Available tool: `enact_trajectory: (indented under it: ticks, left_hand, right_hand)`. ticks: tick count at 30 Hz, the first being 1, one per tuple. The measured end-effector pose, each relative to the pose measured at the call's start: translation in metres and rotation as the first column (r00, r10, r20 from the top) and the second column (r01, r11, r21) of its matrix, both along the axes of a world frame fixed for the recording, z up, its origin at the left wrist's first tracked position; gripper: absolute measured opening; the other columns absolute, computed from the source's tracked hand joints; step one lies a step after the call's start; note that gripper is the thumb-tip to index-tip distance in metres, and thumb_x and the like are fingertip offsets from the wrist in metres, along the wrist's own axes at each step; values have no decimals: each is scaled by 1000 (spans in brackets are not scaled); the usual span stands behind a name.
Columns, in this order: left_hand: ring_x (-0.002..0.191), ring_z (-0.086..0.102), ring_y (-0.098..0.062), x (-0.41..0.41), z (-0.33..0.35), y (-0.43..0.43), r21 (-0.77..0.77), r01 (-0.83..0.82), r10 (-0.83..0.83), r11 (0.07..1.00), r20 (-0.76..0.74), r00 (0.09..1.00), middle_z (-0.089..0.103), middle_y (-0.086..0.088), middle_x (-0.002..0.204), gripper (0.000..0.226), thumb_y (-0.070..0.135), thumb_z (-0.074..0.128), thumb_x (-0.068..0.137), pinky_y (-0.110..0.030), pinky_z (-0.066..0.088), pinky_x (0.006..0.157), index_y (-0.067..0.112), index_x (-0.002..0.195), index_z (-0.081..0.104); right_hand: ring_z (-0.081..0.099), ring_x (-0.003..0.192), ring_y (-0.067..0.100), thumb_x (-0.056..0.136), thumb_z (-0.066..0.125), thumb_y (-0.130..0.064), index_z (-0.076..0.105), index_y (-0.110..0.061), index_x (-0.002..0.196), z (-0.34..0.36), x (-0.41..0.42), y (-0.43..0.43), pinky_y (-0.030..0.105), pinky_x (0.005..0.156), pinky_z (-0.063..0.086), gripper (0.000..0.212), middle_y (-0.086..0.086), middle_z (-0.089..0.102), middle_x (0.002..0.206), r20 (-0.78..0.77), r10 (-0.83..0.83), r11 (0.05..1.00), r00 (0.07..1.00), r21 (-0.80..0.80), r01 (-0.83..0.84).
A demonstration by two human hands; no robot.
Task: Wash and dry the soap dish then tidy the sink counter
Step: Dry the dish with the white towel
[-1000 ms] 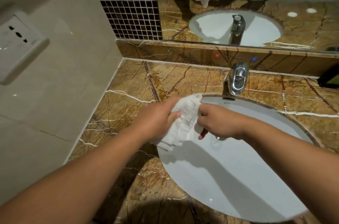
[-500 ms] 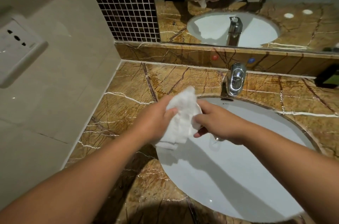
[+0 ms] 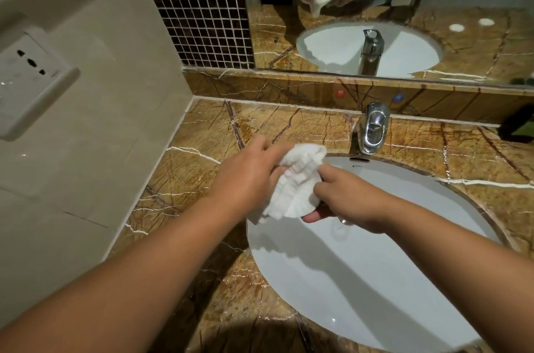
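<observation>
both my left hand and right hand grip the white cloth above the sink; no soap dish is visible, so i'd guess drying is underway and the tabletop remains.

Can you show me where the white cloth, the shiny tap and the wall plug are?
white cloth (image 3: 297, 183), head view, bunched middle.
tap (image 3: 373, 127), head view, chrome handle top.
wall plug (image 3: 30, 75), head view, white faceplate.

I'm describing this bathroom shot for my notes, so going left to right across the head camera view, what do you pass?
White wall socket → left hand → crumpled white cloth → right hand → chrome faucet → dark object at the counter's right edge.
</observation>
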State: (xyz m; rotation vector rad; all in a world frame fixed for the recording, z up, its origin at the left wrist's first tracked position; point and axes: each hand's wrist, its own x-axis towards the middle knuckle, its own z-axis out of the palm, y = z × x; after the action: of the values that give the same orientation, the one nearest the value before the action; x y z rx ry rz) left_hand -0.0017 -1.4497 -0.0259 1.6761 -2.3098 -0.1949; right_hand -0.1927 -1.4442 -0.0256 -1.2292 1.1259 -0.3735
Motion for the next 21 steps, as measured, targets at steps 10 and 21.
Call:
enact_trajectory:
  ticks: [10,21]
  left_hand:
    - [92,58,-17,-14,-10,11,56,227,-232,972,94,968,60,12,109,38,20,65,82,-37,50,67,37,116,59]
    - [81,56,-20,-14,-7,11,38,98,-101,994,92,991,56,3,100,20,24,48,93,-35,47,60,25,107,61]
  right_hand:
    - [73,90,24,87,32,8,59,-9,121,-15,-3,-10,30,65,62,46,15,74,102,193,-262,957,946,176,229]
    - [74,85,19,88,32,6,58,-15,122,-18,-1,-5,26,58,59,48,12,73,103,122,-146,983,982,128,130]
